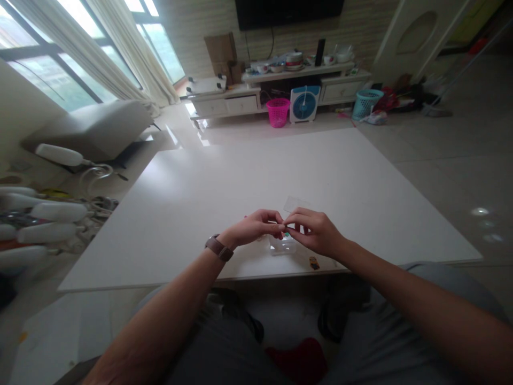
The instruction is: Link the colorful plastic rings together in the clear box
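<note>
My left hand [260, 224], with a watch [219, 247] on its wrist, meets my right hand [315, 230] above the near part of the white table [192, 198]. Thumbs and fingers of both are pinched together around something small and dark, too small to name. Just below them on the table lies a clear plastic box [282, 249], partly hidden, with a bit of green showing near its top. A flat transparent piece [294, 203] is beyond the right fingers. Small red bits peek out behind the left hand.
A small orange-brown cutout or sticker [313, 262] lies near the table's front edge. Across the floor stand a pink basket [278, 112], a box fan [304, 104] and a light-blue basket [365, 103]. White lamp shades [58, 211] are at the left.
</note>
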Available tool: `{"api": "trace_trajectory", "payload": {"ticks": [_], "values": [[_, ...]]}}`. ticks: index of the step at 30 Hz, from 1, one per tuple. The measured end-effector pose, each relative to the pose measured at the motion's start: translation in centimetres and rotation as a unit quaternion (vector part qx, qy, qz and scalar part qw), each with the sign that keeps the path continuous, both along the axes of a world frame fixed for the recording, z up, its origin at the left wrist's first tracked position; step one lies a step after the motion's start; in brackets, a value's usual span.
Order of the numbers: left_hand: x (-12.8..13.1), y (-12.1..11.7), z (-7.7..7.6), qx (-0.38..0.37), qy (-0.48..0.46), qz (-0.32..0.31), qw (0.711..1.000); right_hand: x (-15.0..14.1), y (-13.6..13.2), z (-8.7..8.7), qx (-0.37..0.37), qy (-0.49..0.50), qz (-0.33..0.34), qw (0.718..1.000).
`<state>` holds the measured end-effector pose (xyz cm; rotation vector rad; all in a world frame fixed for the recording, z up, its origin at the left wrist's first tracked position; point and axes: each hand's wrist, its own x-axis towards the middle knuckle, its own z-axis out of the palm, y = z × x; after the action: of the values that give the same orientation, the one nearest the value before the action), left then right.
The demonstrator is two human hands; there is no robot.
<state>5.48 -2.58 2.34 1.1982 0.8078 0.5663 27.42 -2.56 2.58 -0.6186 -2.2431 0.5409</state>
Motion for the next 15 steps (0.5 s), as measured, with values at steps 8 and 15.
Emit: {"api": "trace_trajectory", "payload": {"ticks": [8,15], "values": [[-0.2,0.8,-0.4,0.029,0.053,0.109,0.992,-0.1,1.0,-0.9,-0.129,-0.069,-0.052,0.988],[-0.5,1.1,-0.4,0.075,0.116,0.157,0.978,-0.4,1.1,-2.8,-0.128,-0.177,-0.071,0.973]]}}
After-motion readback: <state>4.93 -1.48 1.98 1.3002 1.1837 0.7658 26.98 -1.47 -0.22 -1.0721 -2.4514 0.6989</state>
